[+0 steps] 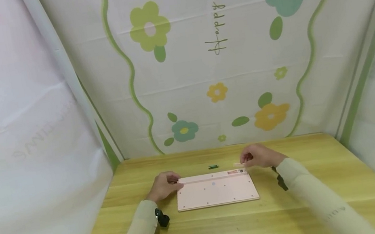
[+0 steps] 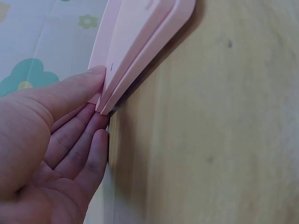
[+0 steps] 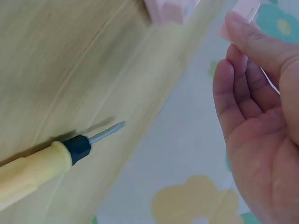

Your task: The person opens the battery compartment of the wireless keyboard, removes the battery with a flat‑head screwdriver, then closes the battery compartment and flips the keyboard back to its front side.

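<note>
A pink keyboard (image 1: 218, 192) lies face down on the wooden table, its screw-dotted underside up. At the right end of its raised back bar the battery compartment (image 1: 234, 172) is uncovered, with an orange-red strip showing inside. My left hand (image 1: 164, 185) grips the keyboard's far left corner, thumb (image 2: 79, 88) on top and fingers at the edge. Just beyond the compartment, my right hand (image 1: 261, 156) pinches a small pink battery cover (image 3: 244, 14) between thumb and fingers, held above the table. A green battery (image 1: 213, 167) lies behind the keyboard.
A screwdriver (image 3: 42, 165) with a yellow handle and black collar lies on the table in the right wrist view. Behind the table (image 1: 227, 229) hangs a white flowered cloth (image 1: 185, 76), with pale cloth walls at both sides.
</note>
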Tool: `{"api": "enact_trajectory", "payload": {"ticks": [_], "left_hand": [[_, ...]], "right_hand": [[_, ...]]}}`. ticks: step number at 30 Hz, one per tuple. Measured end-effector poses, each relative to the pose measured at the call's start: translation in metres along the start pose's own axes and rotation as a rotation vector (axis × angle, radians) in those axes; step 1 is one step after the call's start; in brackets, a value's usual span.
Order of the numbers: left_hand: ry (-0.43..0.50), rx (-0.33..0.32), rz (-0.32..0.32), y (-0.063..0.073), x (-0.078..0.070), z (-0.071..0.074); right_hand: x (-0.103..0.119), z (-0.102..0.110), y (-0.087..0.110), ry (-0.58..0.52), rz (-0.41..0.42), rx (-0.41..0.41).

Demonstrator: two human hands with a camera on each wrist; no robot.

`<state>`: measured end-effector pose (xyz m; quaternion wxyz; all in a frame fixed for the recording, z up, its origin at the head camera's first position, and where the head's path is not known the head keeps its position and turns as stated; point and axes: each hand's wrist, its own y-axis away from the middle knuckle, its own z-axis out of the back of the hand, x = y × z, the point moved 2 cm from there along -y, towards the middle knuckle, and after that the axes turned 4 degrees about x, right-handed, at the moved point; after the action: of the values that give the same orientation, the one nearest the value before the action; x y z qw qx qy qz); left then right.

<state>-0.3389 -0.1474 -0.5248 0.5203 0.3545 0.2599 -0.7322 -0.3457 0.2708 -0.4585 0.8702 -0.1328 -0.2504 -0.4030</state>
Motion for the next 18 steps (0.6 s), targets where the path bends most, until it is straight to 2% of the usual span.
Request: {"api": "enact_trajectory", "payload": {"ticks": [6,11,18], "left_hand": [[0.004,-0.001,0.005,0.000,0.001,0.004],[0.012,0.006,0.001,0.000,0.001,0.004],[-0.011,0.018,-0.006,0.002,0.001,0.002]], "right_hand": [[0.020,-0.003,-0.007,-0.030,0.049,0.072],[0.025,-0.007,-0.013,-0.041,0.003,0.094],[0.021,-0.014,-0.018,-0.099,-0.055,0.117]]}}
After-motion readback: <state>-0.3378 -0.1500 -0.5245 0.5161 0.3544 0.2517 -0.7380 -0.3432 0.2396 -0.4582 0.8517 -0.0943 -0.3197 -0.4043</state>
